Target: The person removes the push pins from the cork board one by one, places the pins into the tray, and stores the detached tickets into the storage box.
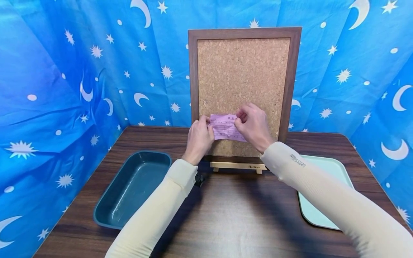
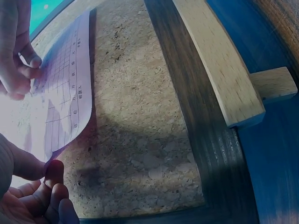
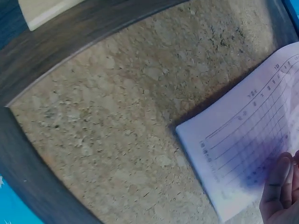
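A pink receipt slip (image 1: 226,130) with printed lines and characters lies against the lower part of a cork board (image 1: 245,71). My left hand (image 1: 199,138) pinches the slip's left edge between thumb and forefinger, as the left wrist view shows up close. At the top edge, right of the middle, my right hand (image 1: 253,123) has thumb and curled fingers brought together on the slip. Creases run through the paper near those right fingertips (image 3: 280,172). Whether anything small sits between them is hidden. The slip's lower edge stands slightly off the cork.
The brown-framed board leans on a light wooden easel (image 1: 237,165) on a dark wood table (image 1: 238,215). A deep teal tray (image 1: 129,190) stands on the left. On the right, a pale green tray (image 1: 319,211) lies partly beneath my right sleeve. A blue starry cloth (image 1: 155,64) hangs behind.
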The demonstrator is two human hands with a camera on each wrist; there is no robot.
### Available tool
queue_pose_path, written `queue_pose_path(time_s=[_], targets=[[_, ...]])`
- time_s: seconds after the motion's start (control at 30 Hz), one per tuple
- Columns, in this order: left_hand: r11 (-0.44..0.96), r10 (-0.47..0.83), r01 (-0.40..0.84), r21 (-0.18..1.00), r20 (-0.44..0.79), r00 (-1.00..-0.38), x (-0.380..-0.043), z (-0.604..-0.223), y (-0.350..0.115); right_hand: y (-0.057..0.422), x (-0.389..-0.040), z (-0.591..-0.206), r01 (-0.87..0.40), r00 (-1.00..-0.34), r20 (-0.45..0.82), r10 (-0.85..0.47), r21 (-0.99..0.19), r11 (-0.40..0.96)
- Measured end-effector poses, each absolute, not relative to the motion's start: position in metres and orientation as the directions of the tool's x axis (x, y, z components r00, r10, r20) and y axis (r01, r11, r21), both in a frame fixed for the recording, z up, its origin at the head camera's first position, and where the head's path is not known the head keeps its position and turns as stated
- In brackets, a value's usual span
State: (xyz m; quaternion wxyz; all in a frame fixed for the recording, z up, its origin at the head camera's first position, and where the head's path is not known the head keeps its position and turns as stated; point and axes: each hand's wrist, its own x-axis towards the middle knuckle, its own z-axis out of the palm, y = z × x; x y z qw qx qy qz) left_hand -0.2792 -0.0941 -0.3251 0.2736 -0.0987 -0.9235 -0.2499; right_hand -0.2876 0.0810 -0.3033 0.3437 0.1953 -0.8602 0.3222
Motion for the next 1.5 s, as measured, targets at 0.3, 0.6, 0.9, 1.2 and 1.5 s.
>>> queue_pose_path(time_s=[0.3,0.6,0.9,1.2,1.5], targets=[[0.851,0.043,0.330,0.410,0.570,-0.820,-0.275,-0.322,-0.103,0.096,-0.275,-0.309,-0.636,-0.640,0.755,-0.145,-0.414,0.651],[0.840,0.072,0.376,0.392,0.605,-0.793,-0.255,-0.313,-0.125,0.121,-0.251,-0.315,-0.623,-0.624,0.772,-0.125,-0.394,0.675],[0.849,0.025,0.311,0.428,0.554,-0.832,-0.224,-0.296,-0.155,0.154,-0.225,-0.321,-0.587,-0.636,0.767,-0.084,-0.411,0.697],[0.873,-0.005,0.249,0.419,0.518,-0.855,-0.199,-0.288,-0.193,0.183,-0.202,-0.341,-0.529,-0.673,0.738,-0.041,-0.442,0.724],[0.923,-0.050,0.147,0.355,0.490,-0.870,-0.170,-0.296,-0.244,0.217,-0.167,-0.359,-0.488,-0.704,0.709,-0.047,-0.434,0.758]])
